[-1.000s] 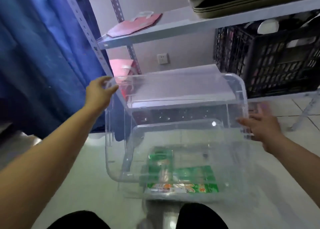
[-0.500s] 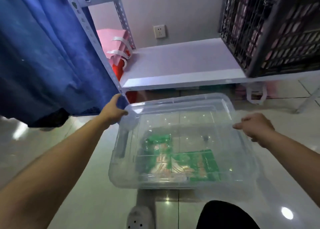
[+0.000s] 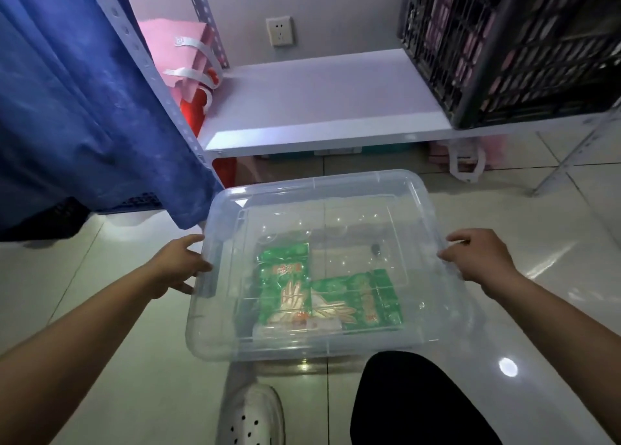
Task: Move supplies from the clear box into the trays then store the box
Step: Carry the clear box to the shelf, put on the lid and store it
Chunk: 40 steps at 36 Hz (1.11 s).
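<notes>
The clear box [image 3: 319,184] sits low over the tiled floor in front of me, and its top looks like a clear lid. Through it I see green packets [image 3: 289,276] lying flat on the bottom, one upright and another [image 3: 363,296] sideways beside it. My left hand [image 3: 178,266] holds the box's left rim, thumb above and fingers below. My right hand [image 3: 477,259] grips the right rim with its fingers curled over the edge. No trays are in view.
A low white shelf [image 3: 319,108] stands just behind the box, with a black crate [image 3: 521,41] on its right end and a pink bag [image 3: 174,47] at its left. A blue curtain [image 3: 67,91] hangs at left. My shoe [image 3: 252,417] and knee [image 3: 413,401] are below the box.
The box has come down from chest height, where it was tilted, to lie level near the floor. Both hands slid along its sides to the near half of the rim.
</notes>
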Available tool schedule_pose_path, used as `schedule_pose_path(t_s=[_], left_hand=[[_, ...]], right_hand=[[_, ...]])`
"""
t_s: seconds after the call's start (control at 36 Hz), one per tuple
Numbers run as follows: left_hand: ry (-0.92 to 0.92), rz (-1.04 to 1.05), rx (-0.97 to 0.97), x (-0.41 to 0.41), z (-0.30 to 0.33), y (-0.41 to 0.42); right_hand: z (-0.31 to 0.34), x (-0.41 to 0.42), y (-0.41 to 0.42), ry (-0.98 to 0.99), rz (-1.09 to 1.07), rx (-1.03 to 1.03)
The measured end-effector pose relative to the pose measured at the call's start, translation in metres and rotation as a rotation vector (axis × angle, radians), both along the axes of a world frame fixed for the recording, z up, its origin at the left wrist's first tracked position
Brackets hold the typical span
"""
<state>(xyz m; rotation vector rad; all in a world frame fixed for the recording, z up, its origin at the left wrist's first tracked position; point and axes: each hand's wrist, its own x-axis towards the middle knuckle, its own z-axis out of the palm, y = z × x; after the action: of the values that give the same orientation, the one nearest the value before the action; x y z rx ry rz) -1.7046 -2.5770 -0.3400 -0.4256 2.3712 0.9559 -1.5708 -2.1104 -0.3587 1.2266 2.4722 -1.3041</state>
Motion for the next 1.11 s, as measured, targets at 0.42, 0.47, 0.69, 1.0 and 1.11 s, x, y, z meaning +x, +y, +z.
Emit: schedule_pose_path(t_s=[0.42, 0.47, 0.69, 1.0, 1.11], left_hand=[[-0.299, 0.089, 0.285, 0.001, -0.019, -0.024], [-0.29, 0.118, 0.242, -0.005, -0.02, -0.024], [-0.197, 0.064, 0.002, -0.021, -0.009, -0.001], [-0.059, 0.008, -0.122, -0.021, -0.001, 0.016], [-0.035, -0.005, -0.096, -0.016, -0.002, 0.016]], right_hand=[[-0.015, -0.019, 0.029, -0.237, -0.064, -0.686], [-0.015, -0.019, 0.035, -0.262, -0.056, -0.641], [-0.001, -0.032, 0.024, -0.232, 0.003, -0.318], [-0.001, -0.044, 0.01, -0.183, 0.032, -0.013], [0.0, -0.034, 0.013, -0.147, 0.011, -0.055]])
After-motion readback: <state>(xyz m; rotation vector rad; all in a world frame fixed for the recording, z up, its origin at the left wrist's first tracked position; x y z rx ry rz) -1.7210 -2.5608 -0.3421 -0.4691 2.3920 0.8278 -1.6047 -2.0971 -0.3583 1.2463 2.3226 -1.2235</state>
